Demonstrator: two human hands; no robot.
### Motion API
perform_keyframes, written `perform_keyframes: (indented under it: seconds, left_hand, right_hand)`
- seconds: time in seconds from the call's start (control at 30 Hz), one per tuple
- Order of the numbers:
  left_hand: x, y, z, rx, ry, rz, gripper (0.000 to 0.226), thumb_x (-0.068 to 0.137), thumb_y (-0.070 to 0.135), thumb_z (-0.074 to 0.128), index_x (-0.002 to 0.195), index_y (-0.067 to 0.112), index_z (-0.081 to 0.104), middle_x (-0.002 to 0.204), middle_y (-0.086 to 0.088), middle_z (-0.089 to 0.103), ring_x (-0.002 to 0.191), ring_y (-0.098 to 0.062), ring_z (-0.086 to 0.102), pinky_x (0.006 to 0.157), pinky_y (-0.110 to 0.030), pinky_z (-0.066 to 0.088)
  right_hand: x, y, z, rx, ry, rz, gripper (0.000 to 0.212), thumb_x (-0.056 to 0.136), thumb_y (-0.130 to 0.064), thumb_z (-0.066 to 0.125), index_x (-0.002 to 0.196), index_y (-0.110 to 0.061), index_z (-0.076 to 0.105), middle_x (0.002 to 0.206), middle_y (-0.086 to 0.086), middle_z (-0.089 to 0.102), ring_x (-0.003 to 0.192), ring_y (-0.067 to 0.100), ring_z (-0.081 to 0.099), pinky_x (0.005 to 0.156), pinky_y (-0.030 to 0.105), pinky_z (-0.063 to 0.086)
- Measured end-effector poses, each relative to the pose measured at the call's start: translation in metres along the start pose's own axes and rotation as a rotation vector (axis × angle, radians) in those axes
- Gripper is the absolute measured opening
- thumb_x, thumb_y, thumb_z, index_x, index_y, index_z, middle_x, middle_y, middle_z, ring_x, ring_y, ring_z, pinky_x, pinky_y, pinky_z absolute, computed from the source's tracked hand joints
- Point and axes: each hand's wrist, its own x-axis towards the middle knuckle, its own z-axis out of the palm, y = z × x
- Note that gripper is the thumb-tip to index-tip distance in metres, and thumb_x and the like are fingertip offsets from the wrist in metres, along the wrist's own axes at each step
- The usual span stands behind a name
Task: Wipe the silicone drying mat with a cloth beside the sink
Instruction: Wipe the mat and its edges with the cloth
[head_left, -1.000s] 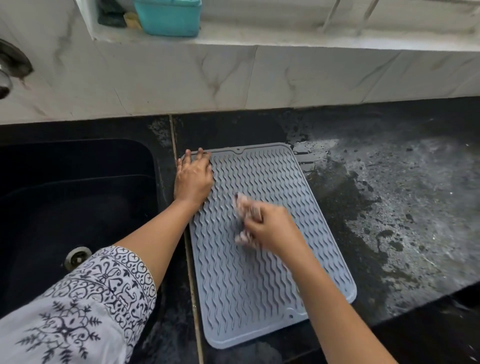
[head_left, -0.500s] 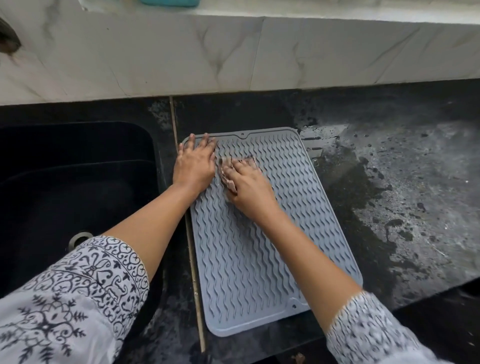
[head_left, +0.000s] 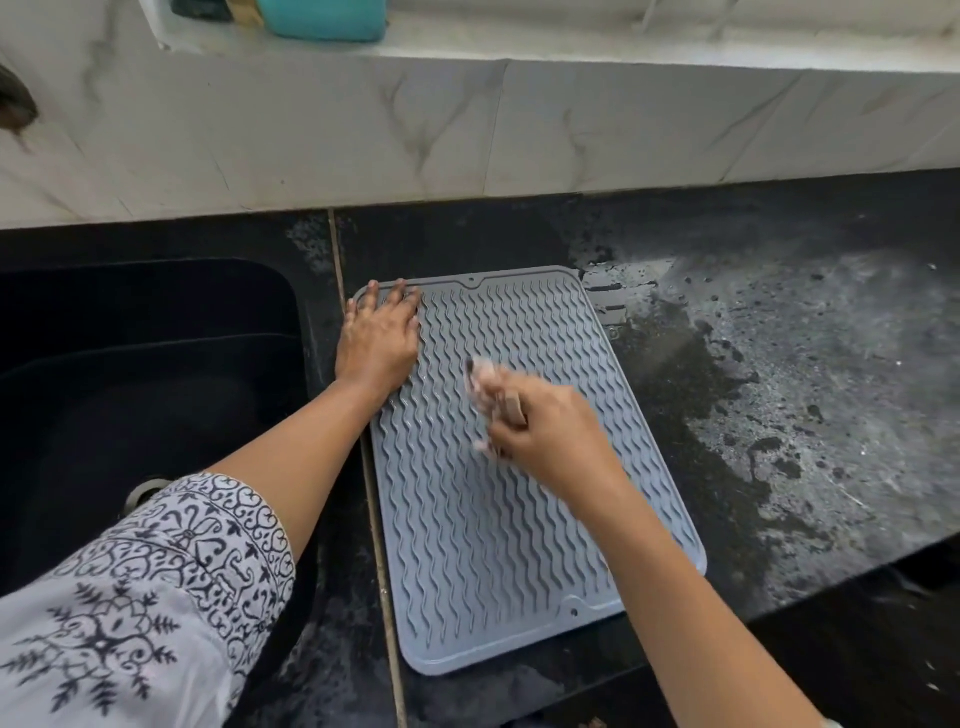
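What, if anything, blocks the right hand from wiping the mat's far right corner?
Likely nothing, so yes. The right hand holds the cloth on the middle of the mat, and the ridges between it and that corner lie bare. The left hand presses the far left corner, out of the way.

Home kitchen, black sink, wet dark countertop, marble-tiled backsplash

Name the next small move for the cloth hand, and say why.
Probably draw the cloth toward the near edge of the silicone drying mat, along its wavy ridges. The right hand grips the cloth at the mat's middle, the near half lies uncovered, and the left hand presses flat on the far left corner, steadying it.
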Motion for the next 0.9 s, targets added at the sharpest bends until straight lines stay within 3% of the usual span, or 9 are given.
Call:
perform_keyframes:
  seconds: [0.07,0.13,0.27,0.43,0.57,0.67,0.8,0.87,0.9]
  left_hand:
    - [-0.001,0.0,-0.001,-0.023,0.0,-0.006,0.048,0.1,0.036,0.032,0.146,0.023,0.034,0.156,0.001,0.025,0.146,-0.026,0.012,0.118,-0.043,0.006]
    - [0.0,0.001,-0.002,-0.029,-0.007,-0.007,0.05,0.099,0.041,0.033,0.146,0.023,0.034,0.156,0.001,0.026,0.146,-0.025,0.012,0.117,-0.043,0.005]
    - [0.0,0.001,0.0,0.009,0.014,-0.019,0.051,0.099,0.043,0.033,0.146,0.023,0.035,0.156,0.001,0.027,0.146,-0.025,0.013,0.118,-0.044,0.007]
    - [0.001,0.002,0.002,0.018,0.018,-0.026,0.05,0.099,0.043,0.034,0.146,0.024,0.035,0.156,0.001,0.027,0.146,-0.025,0.014,0.117,-0.044,0.007]
    - [0.0,0.003,0.002,0.047,0.004,-0.034,0.051,0.1,0.042,0.031,0.147,0.025,0.032,0.157,0.002,0.024,0.146,-0.026,0.012,0.117,-0.043,0.006]
    - [-0.001,0.004,0.001,0.052,-0.001,-0.027,0.051,0.1,0.041,0.03,0.148,0.023,0.03,0.157,0.001,0.022,0.146,-0.027,0.011,0.117,-0.043,0.005]
    - [-0.002,0.005,-0.001,0.034,-0.01,-0.025,0.051,0.1,0.041,0.03,0.148,0.023,0.03,0.157,0.001,0.022,0.146,-0.026,0.011,0.117,-0.042,0.004]
    - [-0.002,0.005,-0.001,0.024,-0.006,-0.024,0.051,0.1,0.042,0.031,0.147,0.023,0.031,0.157,0.001,0.023,0.146,-0.026,0.011,0.117,-0.042,0.005]
    - [-0.002,0.004,-0.001,0.022,-0.004,-0.023,0.051,0.1,0.042,0.031,0.147,0.023,0.031,0.157,0.001,0.023,0.146,-0.026,0.011,0.117,-0.042,0.005]
  right_hand:
    - [0.035,-0.002,0.012,-0.034,0.126,-0.057,0.045,0.088,-0.027,0.058,0.132,-0.024,0.051,0.13,-0.003,0.057,0.113,0.017,0.054,0.093,0.031,0.045]
    - [0.06,0.002,0.042,-0.159,0.09,-0.059,0.052,0.091,-0.033,0.053,0.141,-0.026,0.04,0.149,-0.002,0.037,0.137,0.021,0.032,0.108,0.039,0.033]
    - [0.061,0.017,0.076,-0.293,0.096,-0.076,0.055,0.094,-0.036,0.046,0.146,-0.024,0.031,0.154,0.002,0.027,0.143,0.021,0.018,0.116,0.042,0.012]
    - [0.007,0.024,0.071,-0.274,0.104,-0.155,0.053,0.092,-0.027,0.055,0.141,-0.015,0.04,0.147,0.01,0.041,0.137,0.028,0.034,0.112,0.04,0.025]
    - [-0.071,0.038,0.07,-0.353,0.108,-0.179,0.058,0.069,-0.026,0.079,0.123,-0.013,0.063,0.126,0.009,0.062,0.116,0.026,0.059,0.096,0.038,0.043]
    - [-0.116,0.044,0.061,-0.347,-0.036,-0.164,0.061,0.055,-0.032,0.087,0.112,-0.022,0.07,0.119,-0.001,0.066,0.106,0.017,0.065,0.086,0.032,0.052]
    - [-0.104,0.032,0.026,-0.102,-0.158,0.081,0.043,0.079,-0.029,0.069,0.122,-0.027,0.062,0.119,-0.008,0.064,0.097,0.011,0.062,0.087,0.027,0.049]
    - [-0.073,0.016,0.01,0.169,-0.057,0.162,0.038,0.084,-0.021,0.066,0.121,-0.021,0.061,0.099,0.001,0.068,0.074,0.011,0.059,0.071,0.028,0.054]
    - [-0.054,0.013,0.011,0.214,0.054,0.124,0.041,0.084,-0.02,0.065,0.125,-0.021,0.059,0.102,0.003,0.068,0.074,0.012,0.059,0.071,0.028,0.055]
